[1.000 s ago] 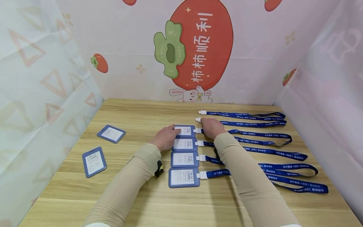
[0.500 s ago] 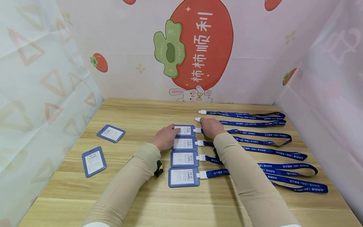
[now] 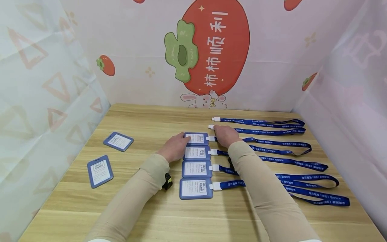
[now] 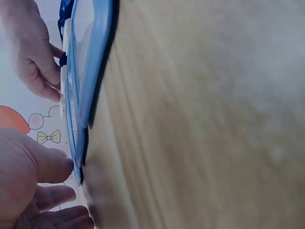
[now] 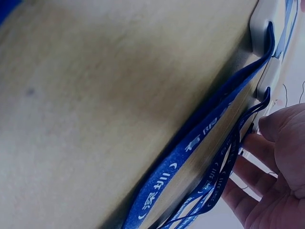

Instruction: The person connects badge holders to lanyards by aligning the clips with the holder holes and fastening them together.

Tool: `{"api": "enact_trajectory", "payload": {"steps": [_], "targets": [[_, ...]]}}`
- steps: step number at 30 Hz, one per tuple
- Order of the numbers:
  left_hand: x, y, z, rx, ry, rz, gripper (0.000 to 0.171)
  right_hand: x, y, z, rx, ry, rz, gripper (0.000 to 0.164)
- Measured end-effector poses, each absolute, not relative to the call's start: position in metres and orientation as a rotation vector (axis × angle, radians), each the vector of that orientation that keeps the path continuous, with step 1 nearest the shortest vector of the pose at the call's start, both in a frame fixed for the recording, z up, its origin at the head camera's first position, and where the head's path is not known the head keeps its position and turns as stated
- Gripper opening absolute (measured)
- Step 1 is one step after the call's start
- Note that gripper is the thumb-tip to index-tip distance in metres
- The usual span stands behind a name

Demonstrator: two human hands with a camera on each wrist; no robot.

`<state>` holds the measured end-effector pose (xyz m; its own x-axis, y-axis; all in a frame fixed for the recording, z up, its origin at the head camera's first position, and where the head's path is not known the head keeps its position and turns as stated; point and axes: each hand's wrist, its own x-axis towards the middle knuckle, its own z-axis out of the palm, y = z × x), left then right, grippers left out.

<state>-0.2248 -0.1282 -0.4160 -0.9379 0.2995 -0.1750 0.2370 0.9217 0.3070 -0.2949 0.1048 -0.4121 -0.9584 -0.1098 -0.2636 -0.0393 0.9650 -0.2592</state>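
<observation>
My left hand (image 3: 175, 148) pinches the left end of the farthest blue badge holder (image 3: 198, 138), thumb lying over its face. In the left wrist view, the left hand's (image 4: 33, 176) thumb meets the holder's edge, other fingers loosely bent. My right hand (image 3: 226, 136) pinches near that badge's white clip (image 3: 211, 138), where a blue lanyard (image 5: 228, 143) joins; the exact contact is partly hidden. Its fingertips lie beside the white clip (image 3: 211, 127) of another lanyard. Nearer me, three more badges with lanyards, such as the nearest badge holder (image 3: 196, 188), lie in a column.
Two loose badge holders lie at the left, the farther holder (image 3: 118, 141) and the nearer holder (image 3: 100, 171). A lanyard without a badge (image 3: 260, 122) stretches along the back right. Printed cloth walls (image 3: 136, 50) border the wooden table (image 3: 169, 222) on three sides.
Almost nothing differs. My left hand has shifted very slightly to the left, with the badge holder still under its thumb; my right hand keeps its place.
</observation>
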Motion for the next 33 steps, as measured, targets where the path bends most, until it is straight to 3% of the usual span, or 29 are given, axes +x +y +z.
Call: {"api": "enact_trajectory", "payload": {"steps": [11, 33], "targets": [[-0.211, -0.151, -0.403, 0.451, 2.948, 0.272, 0.047, -0.295, 0.105, -0.413, -0.233, 2.866, -0.240, 0.034], [-0.173, -0.212, -0.388, 0.226, 3.040, 0.136, 0.046, -0.298, 0.107, -0.416, -0.217, 2.869, -0.280, 0.036]]}}
